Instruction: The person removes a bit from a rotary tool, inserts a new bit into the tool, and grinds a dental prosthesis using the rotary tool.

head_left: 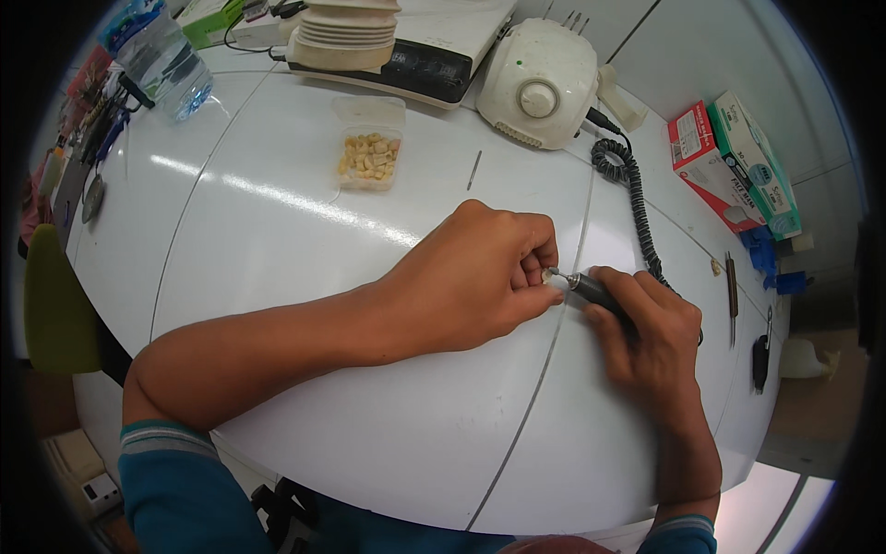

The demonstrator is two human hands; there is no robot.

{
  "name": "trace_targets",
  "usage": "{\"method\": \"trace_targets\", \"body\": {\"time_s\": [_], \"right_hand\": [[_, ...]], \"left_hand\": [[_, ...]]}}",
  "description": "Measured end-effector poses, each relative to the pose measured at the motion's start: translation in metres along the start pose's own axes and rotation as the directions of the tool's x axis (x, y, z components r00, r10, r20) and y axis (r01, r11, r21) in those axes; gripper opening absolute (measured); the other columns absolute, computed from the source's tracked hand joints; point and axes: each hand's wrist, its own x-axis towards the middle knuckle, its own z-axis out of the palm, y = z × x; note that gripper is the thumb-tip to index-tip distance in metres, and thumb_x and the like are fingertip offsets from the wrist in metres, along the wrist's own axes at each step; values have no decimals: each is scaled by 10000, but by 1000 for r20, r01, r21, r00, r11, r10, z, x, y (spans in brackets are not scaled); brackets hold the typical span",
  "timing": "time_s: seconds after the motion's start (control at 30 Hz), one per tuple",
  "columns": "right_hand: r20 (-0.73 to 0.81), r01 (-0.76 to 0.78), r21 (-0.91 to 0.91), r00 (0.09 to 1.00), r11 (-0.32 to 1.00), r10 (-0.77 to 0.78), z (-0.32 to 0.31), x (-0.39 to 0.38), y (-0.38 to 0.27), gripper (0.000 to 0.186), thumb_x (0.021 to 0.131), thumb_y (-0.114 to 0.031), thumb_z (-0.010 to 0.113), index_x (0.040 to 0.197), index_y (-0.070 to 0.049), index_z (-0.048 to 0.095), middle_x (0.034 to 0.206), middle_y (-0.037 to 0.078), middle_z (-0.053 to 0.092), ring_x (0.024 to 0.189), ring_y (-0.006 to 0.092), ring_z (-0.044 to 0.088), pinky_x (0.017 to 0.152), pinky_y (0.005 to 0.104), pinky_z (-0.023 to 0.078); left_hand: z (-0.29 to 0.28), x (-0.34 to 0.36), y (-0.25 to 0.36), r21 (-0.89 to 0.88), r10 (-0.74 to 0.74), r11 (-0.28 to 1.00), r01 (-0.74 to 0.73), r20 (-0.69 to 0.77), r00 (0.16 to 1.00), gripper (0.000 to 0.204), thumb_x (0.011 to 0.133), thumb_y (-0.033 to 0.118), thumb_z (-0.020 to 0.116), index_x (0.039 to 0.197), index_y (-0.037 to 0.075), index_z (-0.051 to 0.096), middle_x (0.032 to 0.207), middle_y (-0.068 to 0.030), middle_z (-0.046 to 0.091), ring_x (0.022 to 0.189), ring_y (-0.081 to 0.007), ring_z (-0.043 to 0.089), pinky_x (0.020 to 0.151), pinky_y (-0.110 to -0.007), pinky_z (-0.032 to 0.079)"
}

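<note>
I see my left hand [480, 277] curled tight, pinching a small pale piece [551, 275] at its fingertips, wrist resting on the white surface [305, 231], probably for steadiness. My right hand [651, 337] is closed around a dark handpiece [595, 291], held like a pen, its tip touching the piece just beside the left fingers. The coiled cord [637, 203] runs away beyond the right hand to a white control box [537, 83]. A clear tub [369, 148] of similar pieces sits well beyond my left hand
</note>
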Motion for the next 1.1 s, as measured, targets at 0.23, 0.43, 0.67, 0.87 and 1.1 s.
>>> {"method": "trace_targets", "body": {"time_s": [0.23, 0.43, 0.67, 0.87, 1.1], "right_hand": [[6, 2, 39, 1000, 999, -2, 4, 1, 0, 271, 931, -172, 869, 1183, -92, 809, 758, 63, 631, 610, 248, 626, 571, 379, 488], [-10, -15, 57, 1000, 998, 15, 3, 0, -2, 249, 951, -155, 854, 1185, -83, 809, 784, 75, 674, 619, 242, 649, 585, 372, 505], [1, -10, 60, 1000, 998, 10, 2, 0, -1, 260, 944, -134, 857, 1193, -75, 809, 777, 76, 662, 609, 237, 639, 580, 368, 498], [-4, -10, 59, 1000, 998, 10, 2, 1, -3, 268, 935, -129, 861, 1192, -74, 807, 776, 78, 656, 614, 233, 637, 585, 370, 499], [4, -14, 25, 1000, 1000, 14, 1, 0, -3, 259, 934, -137, 860, 1182, -82, 810, 769, 65, 653, 607, 224, 626, 578, 369, 491]], "left_hand": [[0, -2, -6, 24, 60, 998, -60, -15, 998, 244, 959, 125, 870, 1026, -74, 746, 834, -152, 789, 749, -191, 785, 704, -307, 641], [2, -1, -7, -1, 46, 999, -46, -5, 999, 250, 953, 112, 864, 1035, -90, 741, 856, -168, 792, 784, -196, 793, 735, -314, 644], [1, -1, -3, -7, 1, 1000, -1, 10, 1000, 252, 950, 106, 863, 1050, -92, 743, 866, -171, 796, 802, -198, 796, 755, -312, 646], [1, -2, -5, 14, 26, 1000, -26, 1, 1000, 262, 955, 113, 862, 1062, -95, 744, 872, -182, 798, 807, -204, 800, 763, -317, 650], [0, -1, -4, 10, 13, 1000, -13, 16, 1000, 272, 967, 129, 859, 1064, -98, 744, 875, -187, 800, 804, -211, 801, 759, -319, 652]]}}
